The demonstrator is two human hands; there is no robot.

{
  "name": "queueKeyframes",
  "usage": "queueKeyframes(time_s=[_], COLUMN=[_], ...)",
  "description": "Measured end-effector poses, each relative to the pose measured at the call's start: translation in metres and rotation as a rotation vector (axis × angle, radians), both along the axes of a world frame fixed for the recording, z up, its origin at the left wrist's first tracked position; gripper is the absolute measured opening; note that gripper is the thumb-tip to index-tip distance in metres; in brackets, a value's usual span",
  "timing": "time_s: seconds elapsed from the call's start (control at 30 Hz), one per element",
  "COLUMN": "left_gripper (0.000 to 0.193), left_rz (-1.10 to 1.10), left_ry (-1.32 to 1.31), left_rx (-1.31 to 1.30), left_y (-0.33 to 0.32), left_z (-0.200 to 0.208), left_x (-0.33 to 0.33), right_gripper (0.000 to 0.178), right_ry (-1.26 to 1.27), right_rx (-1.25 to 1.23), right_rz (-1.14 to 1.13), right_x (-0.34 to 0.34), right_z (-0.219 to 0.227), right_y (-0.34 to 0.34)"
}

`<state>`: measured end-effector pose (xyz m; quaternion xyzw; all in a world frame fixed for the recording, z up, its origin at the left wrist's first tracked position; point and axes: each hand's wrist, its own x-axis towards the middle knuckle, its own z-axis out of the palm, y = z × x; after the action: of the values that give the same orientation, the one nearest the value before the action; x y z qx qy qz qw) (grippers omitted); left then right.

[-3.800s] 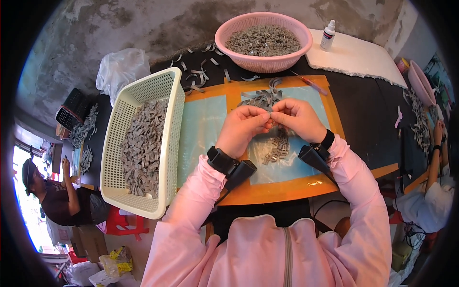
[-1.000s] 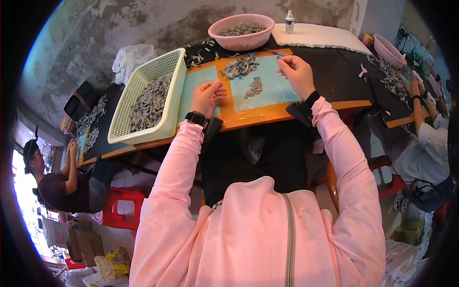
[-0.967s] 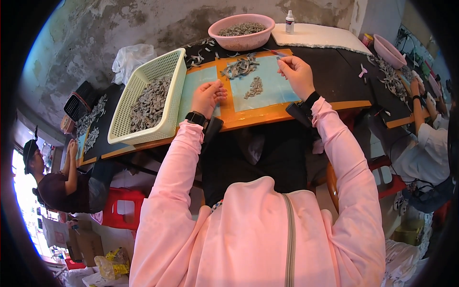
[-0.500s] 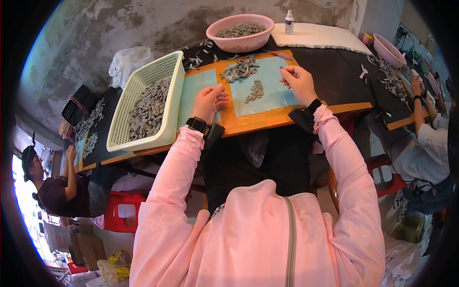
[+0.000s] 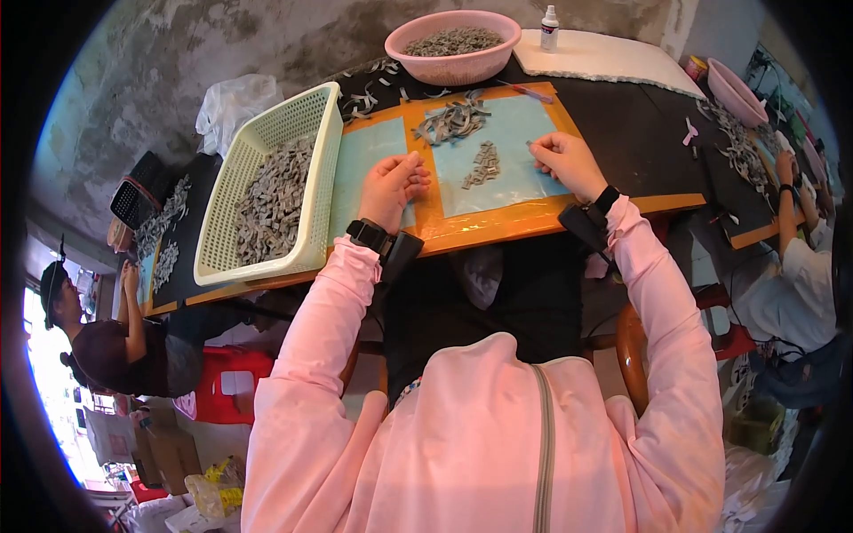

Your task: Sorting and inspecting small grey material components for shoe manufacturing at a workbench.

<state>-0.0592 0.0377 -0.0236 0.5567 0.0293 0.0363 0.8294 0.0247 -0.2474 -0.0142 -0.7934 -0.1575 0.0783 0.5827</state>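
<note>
My left hand (image 5: 391, 188) is closed, its fingers curled at the left part of the blue-covered work surface; whatever they hold is too small to make out. To the right, my right hand (image 5: 569, 166) pinches a small grey strip (image 5: 530, 144) that pokes out past the fingertips. Between the hands lies a little pile of short grey-brown pieces (image 5: 483, 167) on the blue sheet (image 5: 520, 186). Just beyond it sits a tangled heap of longer grey strips (image 5: 453, 120). Orange tape (image 5: 471, 226) borders the sheet.
On the left a pale green plastic basket (image 5: 334, 151) holds many grey pieces. A pink basin (image 5: 458, 69) with similar pieces stands at the back, near a white foam board (image 5: 604, 60) and a small bottle (image 5: 549, 28). Co-workers sit left (image 5: 115, 355) and right (image 5: 791, 275).
My right hand has moved slightly right and toward me, still pinching the grey strip. My left hand stays nearly in place. The view has shifted a little.
</note>
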Motion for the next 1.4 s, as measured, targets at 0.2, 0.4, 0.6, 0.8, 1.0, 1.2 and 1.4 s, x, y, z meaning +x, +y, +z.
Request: queueKeyframes(time_s=[0.2, 0.4, 0.6, 0.8, 1.0, 1.2, 1.4], left_gripper=[0.021, 0.021, 0.021, 0.021, 0.021, 0.022, 0.021], left_rz=[-0.008, -0.017, -0.006, -0.038, -0.038, -0.012, -0.025], left_ry=[-0.01, -0.003, -0.012, -0.039, -0.03, -0.023, -0.037], left_rx=[0.0, 0.016, 0.013, -0.035, -0.047, -0.034, -0.041], left_y=[-0.002, 0.003, 0.0, 0.004, 0.004, 0.006, 0.005], left_z=[0.003, 0.002, 0.002, 0.0, 0.002, -0.002, -0.002], left_x=[-0.002, -0.001, 0.0, 0.002, 0.004, 0.004, 0.007], right_gripper=[0.022, 0.022, 0.022, 0.021, 0.025, 0.026, 0.025], right_ry=[-0.008, -0.006, 0.002, -0.002, -0.038, -0.03, -0.054], right_rx=[-0.016, 0.011, 0.035, 0.005, -0.001, 0.002, -0.013], right_rz=[0.019, 0.036, 0.033, 0.018, 0.016, 0.016, -0.008], right_x=[0.001, 0.004, 0.003, 0.004, 0.009, 0.01, 0.009], right_z=[0.0, -0.003, -0.004, -0.004, -0.008, -0.01, -0.006], right_y=[0.0, 0.001, -0.002, -0.001, -0.004, -0.002, -0.005])
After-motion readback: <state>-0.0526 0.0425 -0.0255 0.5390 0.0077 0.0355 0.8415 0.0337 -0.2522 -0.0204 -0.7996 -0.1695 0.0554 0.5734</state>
